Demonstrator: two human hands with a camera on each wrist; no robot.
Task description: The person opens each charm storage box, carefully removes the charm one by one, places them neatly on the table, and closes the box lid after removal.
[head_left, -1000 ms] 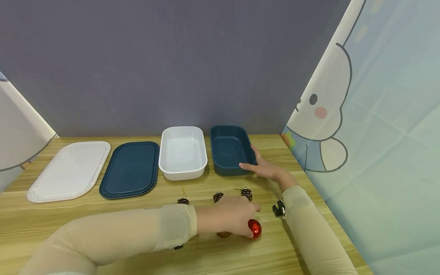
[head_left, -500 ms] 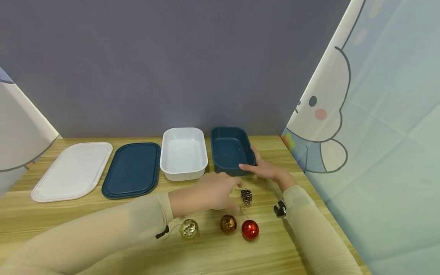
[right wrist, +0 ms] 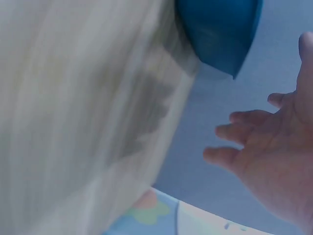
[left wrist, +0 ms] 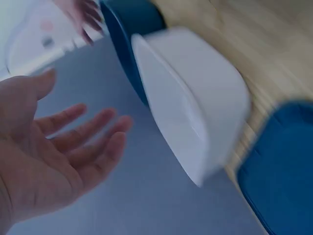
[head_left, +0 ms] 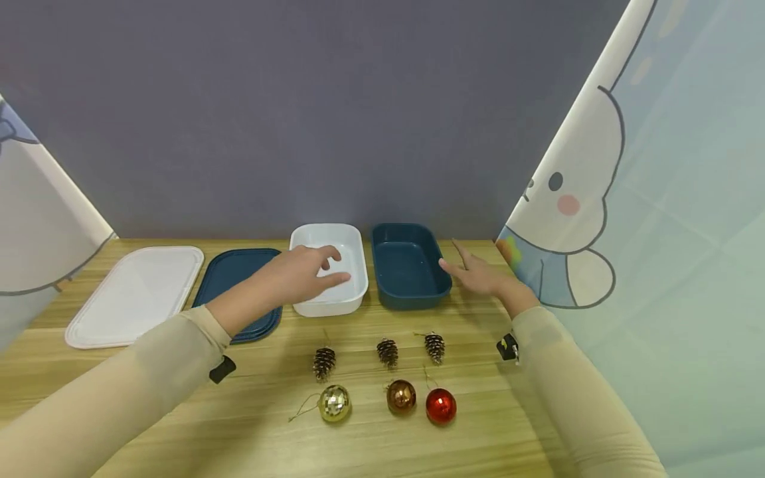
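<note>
My left hand (head_left: 301,273) hovers over the front left part of the white container (head_left: 332,309), its fingers spread loosely with nothing in them. The left wrist view shows that palm (left wrist: 44,166) apart from the white container (left wrist: 210,73). My right hand (head_left: 478,273) is off the right side of the dark blue container (head_left: 412,302), fingers extended. In the right wrist view a gap lies between the hand (right wrist: 274,142) and the blue wall. Toward me lie pinecones (head_left: 388,353) in a row, with a gold bauble (head_left: 334,403), a brown bauble (head_left: 401,396) and a red bauble (head_left: 441,405) before them.
A white lid (head_left: 137,292) lies flat at the left of the wooden table (head_left: 335,451). Beside it a dark blue lid (head_left: 230,265) is partly covered by my left arm. A grey panel (head_left: 335,119) stands behind the containers, and a printed cloth (head_left: 669,265) borders the right.
My left hand has moved from the red bauble, back over the pinecones, to above the white container. My right hand has let go of the blue container and drawn slightly right.
</note>
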